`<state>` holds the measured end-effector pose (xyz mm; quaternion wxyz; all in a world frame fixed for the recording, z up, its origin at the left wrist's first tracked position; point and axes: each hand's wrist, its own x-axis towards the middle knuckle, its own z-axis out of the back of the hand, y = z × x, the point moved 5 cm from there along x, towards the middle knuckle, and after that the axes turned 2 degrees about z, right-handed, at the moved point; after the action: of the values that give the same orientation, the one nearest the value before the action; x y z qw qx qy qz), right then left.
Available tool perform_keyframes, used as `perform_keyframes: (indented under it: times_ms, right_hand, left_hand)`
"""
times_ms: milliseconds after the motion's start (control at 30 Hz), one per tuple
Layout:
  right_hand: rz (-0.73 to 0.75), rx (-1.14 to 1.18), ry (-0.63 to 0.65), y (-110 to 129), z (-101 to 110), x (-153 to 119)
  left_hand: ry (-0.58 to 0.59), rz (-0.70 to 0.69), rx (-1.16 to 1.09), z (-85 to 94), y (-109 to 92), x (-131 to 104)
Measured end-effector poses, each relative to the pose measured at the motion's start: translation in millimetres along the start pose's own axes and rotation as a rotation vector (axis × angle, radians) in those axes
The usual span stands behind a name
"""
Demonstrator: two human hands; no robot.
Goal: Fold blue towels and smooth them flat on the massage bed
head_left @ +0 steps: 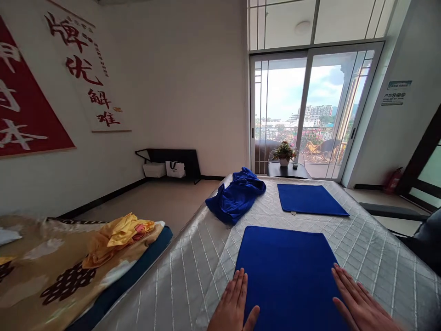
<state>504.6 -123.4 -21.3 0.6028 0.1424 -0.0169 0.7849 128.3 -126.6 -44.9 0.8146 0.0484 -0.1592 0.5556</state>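
Blue cloth (289, 271) between both hands, crumpled blue fabric (236, 195) beyond.

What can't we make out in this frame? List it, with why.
- Near end of the flat blue cloth between the hands: head view, cut off by bottom edge.
- Wrists of left hand and right hand: head view, same edge.
- Full shape of the crumpled blue cloth: head view, hidden by its own folds.
- Fine print on the wall sign: head view, too small.
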Motion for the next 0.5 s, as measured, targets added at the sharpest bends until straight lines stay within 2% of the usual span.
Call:
perform_keyframes:
  times_ms: [67,133,233,300,400,500]
  right_hand:
    - [-0.027,-0.002,0.035,1.7,0.2,28.5]
    - [-0.053,-0.003,0.047,2.8,-9.0,47.2]
    - [-0.121,0.005,0.076,1.8,-30.0,55.0]
    - [-0.171,-0.011,0.107,2.3,-36.8,53.0]
    - [-0.199,-0.037,0.174,9.2,-30.1,50.7]
    - [-0.226,-0.02,0.212,16.9,-14.9,51.9]
  left_hand:
    - [0.034,0.02,-0.008,-1.7,1.6,0.1]
    - [0.039,0.028,0.003,-4.6,4.0,0.1]
    - [0.01,0.022,0.007,-10.5,9.6,0.5]
    - [0.014,0.027,-0.021,-13.6,14.7,0.9]
    - [0.092,0.083,-0.102,-11.3,23.9,0.7]
    - [0.131,0.132,-0.17,4.2,27.3,1.2]
